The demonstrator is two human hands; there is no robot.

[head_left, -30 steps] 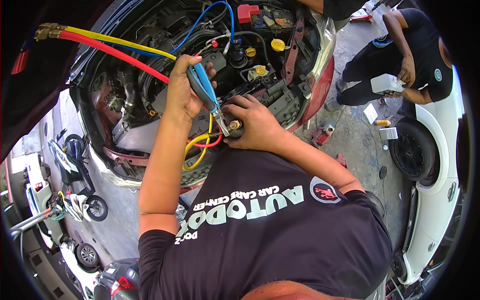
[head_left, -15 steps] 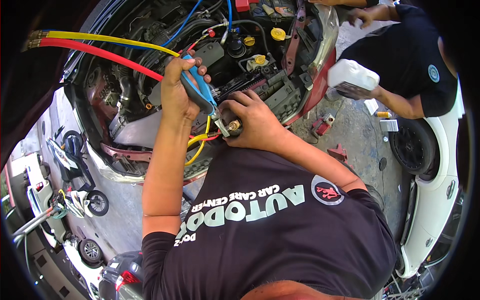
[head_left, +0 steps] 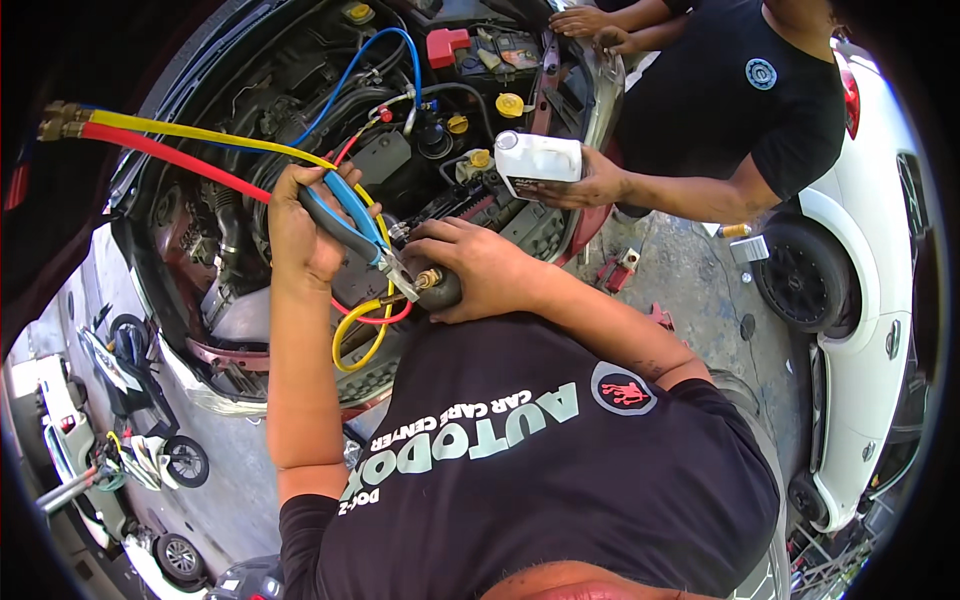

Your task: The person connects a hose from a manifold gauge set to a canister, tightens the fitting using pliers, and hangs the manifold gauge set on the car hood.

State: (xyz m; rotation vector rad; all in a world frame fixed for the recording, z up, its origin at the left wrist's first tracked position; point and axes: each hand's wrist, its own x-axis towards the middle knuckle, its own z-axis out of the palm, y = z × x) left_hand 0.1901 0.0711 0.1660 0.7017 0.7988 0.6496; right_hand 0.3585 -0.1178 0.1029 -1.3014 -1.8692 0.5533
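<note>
My left hand (head_left: 310, 230) is closed on blue-and-black pliers (head_left: 352, 210). Their metal jaws are at a brass fitting (head_left: 428, 278) on a small dark cylinder (head_left: 440, 295), which my right hand (head_left: 480, 265) grips from the right. Whether the jaws bite on the fitting I cannot tell. Yellow hose (head_left: 215, 137) and red hose (head_left: 175, 160) run from brass couplings (head_left: 58, 121) across the open engine bay (head_left: 385, 150) and loop below the pliers. A blue hose (head_left: 360, 55) curves over the engine behind them.
A co-worker (head_left: 720, 120) leans in from the right, holding a white jug (head_left: 540, 160) over the bay's edge. Another person's hand (head_left: 578, 22) rests at the far rim. A white car (head_left: 870, 390) stands at right, a red floor jack (head_left: 618, 265) below. Motorcycles (head_left: 130, 395) stand at left.
The co-worker has moved closer and swung the white jug left, over the engine bay. My hands, pliers and cylinder sit somewhat left and lower in view, still gripped alike.
</note>
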